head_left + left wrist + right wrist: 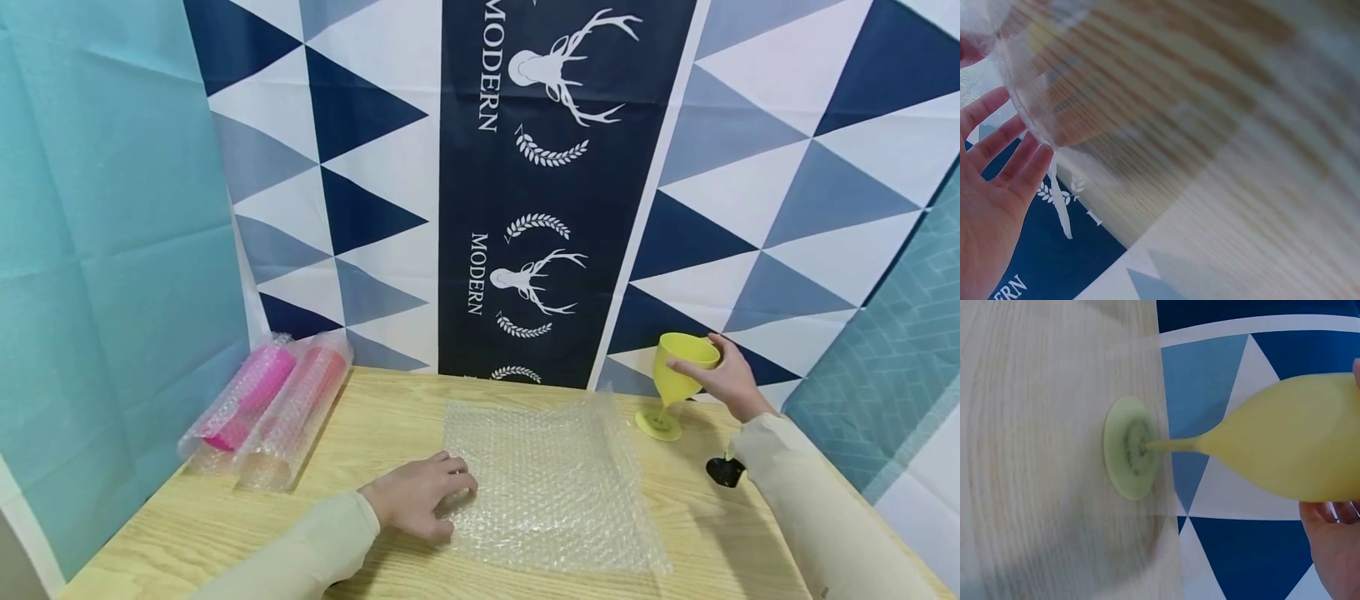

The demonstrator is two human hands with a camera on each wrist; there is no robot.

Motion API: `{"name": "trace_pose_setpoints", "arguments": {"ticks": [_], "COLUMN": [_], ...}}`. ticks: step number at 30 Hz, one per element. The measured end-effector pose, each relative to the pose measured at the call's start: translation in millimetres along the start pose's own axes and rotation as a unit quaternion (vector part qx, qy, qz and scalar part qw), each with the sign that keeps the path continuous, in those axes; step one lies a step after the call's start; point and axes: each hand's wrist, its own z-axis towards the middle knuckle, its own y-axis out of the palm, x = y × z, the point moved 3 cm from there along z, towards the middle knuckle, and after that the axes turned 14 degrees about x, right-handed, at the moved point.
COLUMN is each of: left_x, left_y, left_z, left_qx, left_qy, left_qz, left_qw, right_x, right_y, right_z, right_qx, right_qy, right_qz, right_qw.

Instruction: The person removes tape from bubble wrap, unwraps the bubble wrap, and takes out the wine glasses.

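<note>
A yellow wine glass [675, 385] stands upright toward the back right of the table, its round foot close to the wood. My right hand [729, 379] grips the bowl from the right, near the rim, with thumb and fingers around it. In the right wrist view, the stem and foot of the wine glass [1272, 434] show plainly. A flat sheet of clear bubble wrap [543, 487] lies in the middle of the table. My left hand [420, 497] is at its left edge; in the left wrist view, extended fingertips touch the border of the bubble wrap [1019, 106].
Two bubble-wrapped bundles, one pink [258, 396] and one red [303, 408], lie side by side at the back left. A patterned cloth [375, 208] hangs behind the wooden table [375, 400]. A small black thing [725, 472] shows beside the right sleeve.
</note>
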Motion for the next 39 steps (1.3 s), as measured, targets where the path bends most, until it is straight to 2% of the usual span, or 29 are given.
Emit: {"name": "trace_pose_setpoints", "arguments": {"ticks": [5, 9, 13, 18, 22, 31, 34, 39], "left_x": [0.1, 0.6, 0.5, -0.8, -1.7, 0.0, 0.8, 1.9], "left_y": [-0.7, -0.2, 0.7, -0.3, -1.7, -7.0, -9.0, -6.5], "left_z": [1.6, 0.5, -2.3, -5.2, -6.5, -6.1, -5.4, -4.1], "left_qx": [-0.004, -0.011, -0.015, -0.013, -0.011, -0.001, 0.002, -0.012], "left_qy": [-0.004, -0.009, -0.014, -0.023, -0.027, -0.019, -0.016, -0.024], "left_qz": [0.000, 0.000, -0.003, -0.007, -0.009, -0.004, -0.005, -0.006], "left_qw": [1.0000, 0.9999, 0.9998, 0.9996, 0.9995, 0.9998, 0.9999, 0.9996], "right_x": [3.6, 1.6, -11.1, -35.7, -55.2, -99.6, -114.1, -131.3], "right_y": [-5.7, -13.9, -22.5, -28.1, -24.4, -0.6, 8.8, 25.2], "right_z": [-6.6, -14.2, -20.8, -29.7, -41.9, -76.9, -89.0, -111.1], "right_qx": [-0.003, -0.008, -0.007, 0.022, 0.037, 0.054, 0.062, 0.059], "right_qy": [-0.044, -0.037, -0.041, -0.098, -0.158, -0.265, -0.323, -0.419], "right_qz": [0.003, -0.003, -0.004, -0.004, 0.001, 0.023, 0.004, -0.046], "right_qw": [0.999, 0.999, 0.999, 0.995, 0.987, 0.963, 0.944, 0.905]}}
